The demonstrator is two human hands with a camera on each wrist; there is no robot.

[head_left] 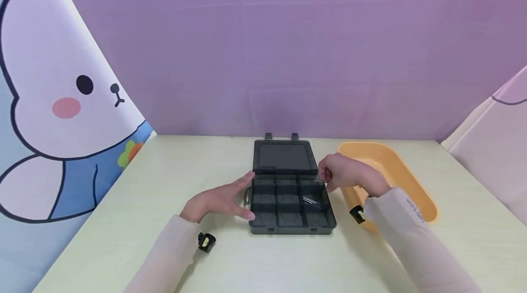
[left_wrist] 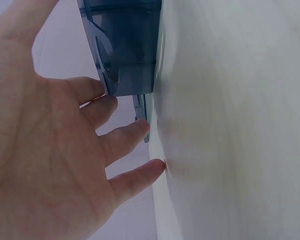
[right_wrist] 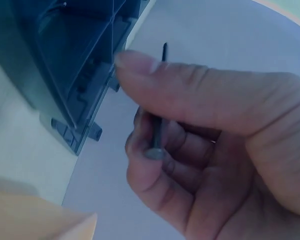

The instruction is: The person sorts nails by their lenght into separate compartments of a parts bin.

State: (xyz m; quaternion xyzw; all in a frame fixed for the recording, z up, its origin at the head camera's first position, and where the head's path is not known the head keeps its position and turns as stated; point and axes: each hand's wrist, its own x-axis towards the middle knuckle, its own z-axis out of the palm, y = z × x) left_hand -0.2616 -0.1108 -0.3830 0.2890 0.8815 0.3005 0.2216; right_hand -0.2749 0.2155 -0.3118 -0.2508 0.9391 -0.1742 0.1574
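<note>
Head view: a box (head_left: 290, 230) is set between the spread left hand (head_left: 222, 199) and the right hand (head_left: 346, 175), where a nail (right_wrist: 155, 150) is pinched near the box's edge; should that pinch slip, the nail could be dropped outside.

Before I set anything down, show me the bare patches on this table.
Bare pale tabletop lies left of the left hand; in front of the dark grey plastic compartment box, between the pale sleeves; and right of the orange rectangular tray. It is crowded between box and tray, where the right hand pinches a thin metal nail.
</note>
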